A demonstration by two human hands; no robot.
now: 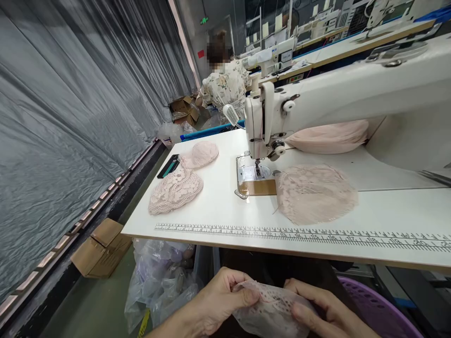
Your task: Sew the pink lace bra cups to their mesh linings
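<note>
Below the table's front edge, my left hand [225, 295] pinches one side of a pale, sheer lace piece [269, 305] with rows of small holes. The other side of this lace piece is held between the thumb and fingers of my right hand [319, 305]. Above them on the table lies a flat stack of pale pink lace pieces [317, 195], right of the sewing machine's needle and presser foot [258, 168]. A lace cup [176, 190] and a smoother pink cup [204, 154] rest on the table's left part.
The white sewing machine [338, 89] spans the table [218, 206], which carries a printed ruler along its front. Pink fabric [331, 136] lies under the arm. A black box [169, 165], plastic bags [158, 277], a carton [100, 249] and a purple basket [377, 305] surround. A person [227, 82] sits beyond.
</note>
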